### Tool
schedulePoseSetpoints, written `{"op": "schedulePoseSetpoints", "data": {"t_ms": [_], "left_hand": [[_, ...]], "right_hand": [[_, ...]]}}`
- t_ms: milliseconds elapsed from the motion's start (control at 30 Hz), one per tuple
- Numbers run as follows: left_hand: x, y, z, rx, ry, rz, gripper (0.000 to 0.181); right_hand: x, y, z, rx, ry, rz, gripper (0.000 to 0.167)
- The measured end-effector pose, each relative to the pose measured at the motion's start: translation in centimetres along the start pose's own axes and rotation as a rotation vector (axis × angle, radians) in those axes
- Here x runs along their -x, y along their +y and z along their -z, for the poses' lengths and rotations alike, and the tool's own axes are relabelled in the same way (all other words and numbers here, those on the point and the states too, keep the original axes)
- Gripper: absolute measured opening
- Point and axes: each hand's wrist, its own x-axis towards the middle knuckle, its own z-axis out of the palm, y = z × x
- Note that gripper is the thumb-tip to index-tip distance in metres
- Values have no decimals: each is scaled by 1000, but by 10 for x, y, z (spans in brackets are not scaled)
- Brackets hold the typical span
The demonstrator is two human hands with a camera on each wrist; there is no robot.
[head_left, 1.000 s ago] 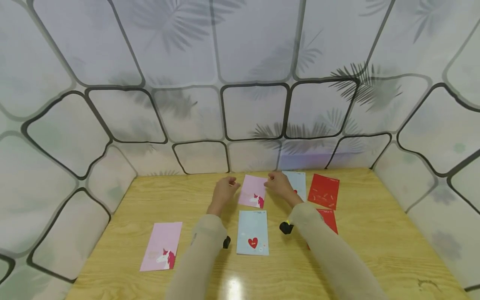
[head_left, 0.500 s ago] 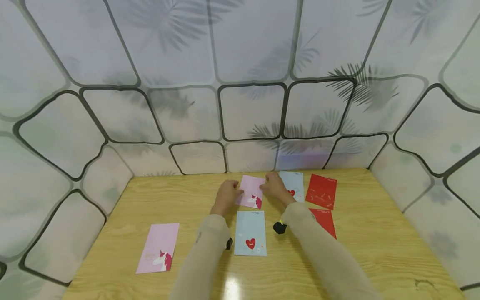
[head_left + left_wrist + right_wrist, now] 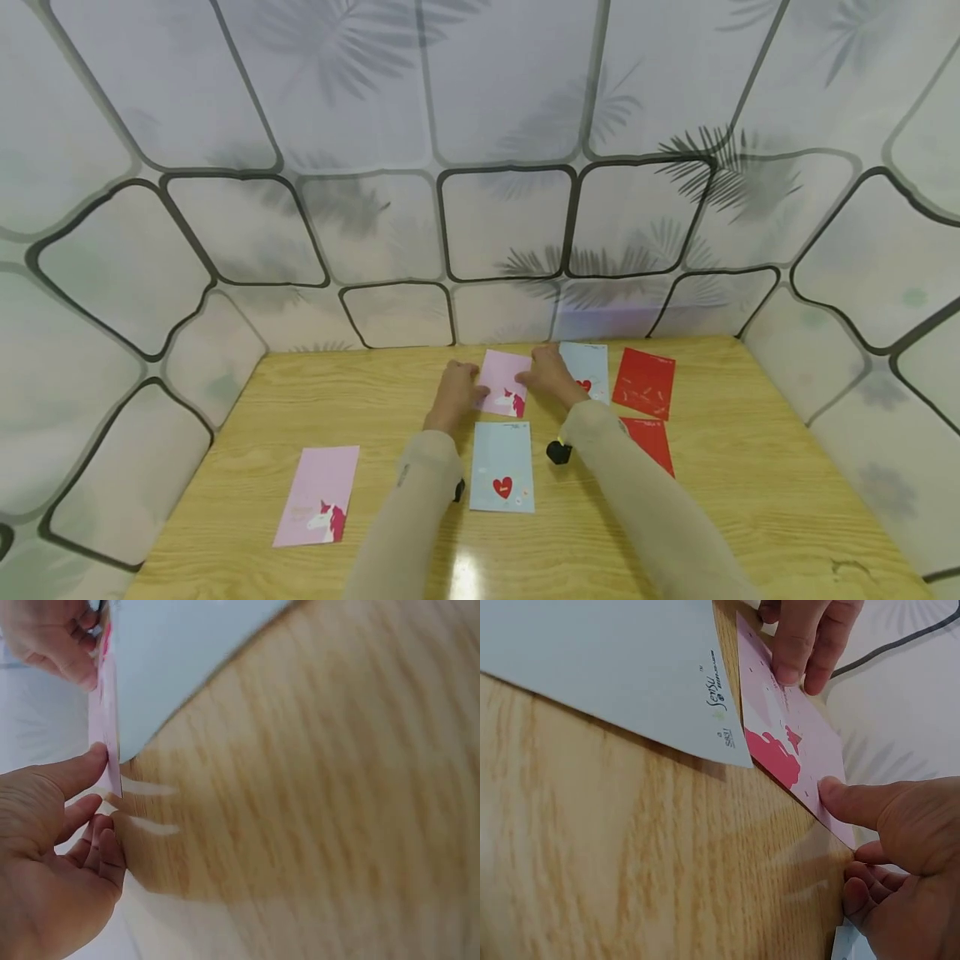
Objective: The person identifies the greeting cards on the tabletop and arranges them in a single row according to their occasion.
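A pink unicorn card (image 3: 504, 377) lies at the back middle of the table, seen edge-on in the left wrist view. At its left edge my left hand (image 3: 455, 393) holds it, thumb on the face and fingers curled at the side. My right hand (image 3: 550, 372) grips the opposite edge in the same way; in the right wrist view, its thumb (image 3: 844, 799) rests on the pink surface. Directly in front of this card is a light blue card (image 3: 501, 462) with a red heart. Another blue heart card (image 3: 587, 367) is partly covered by my right hand.
A second pink unicorn card (image 3: 318, 497) lies at the left on the wooden table (image 3: 225, 508). Toward the right are a red card (image 3: 643, 383) and another red card (image 3: 651, 442), half hidden by my right sleeve. A patterned wall (image 3: 397, 312) rises behind the table.
Both hands have closed in on the pink card's edges, which they stood slightly off a second ago. The card has barely moved, and the other cards lie as before.
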Motion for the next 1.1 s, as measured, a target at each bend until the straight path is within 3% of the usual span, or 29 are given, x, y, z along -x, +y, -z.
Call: {"op": "schedulePoseSetpoints", "data": {"t_ms": [367, 600, 800, 1100], "left_hand": [[0, 6, -3, 17, -29, 64, 36], [2, 6, -2, 49, -23, 86, 35], [4, 4, -1, 56, -14, 57, 36], [3, 6, -2, 52, 0, 81, 42]], "right_hand": [[-1, 0, -3, -27, -13, -57, 52], [0, 0, -2, -82, -5, -74, 52], [6, 0, 2, -174, 39, -57, 40], [5, 4, -1, -325, 171, -31, 23]]}}
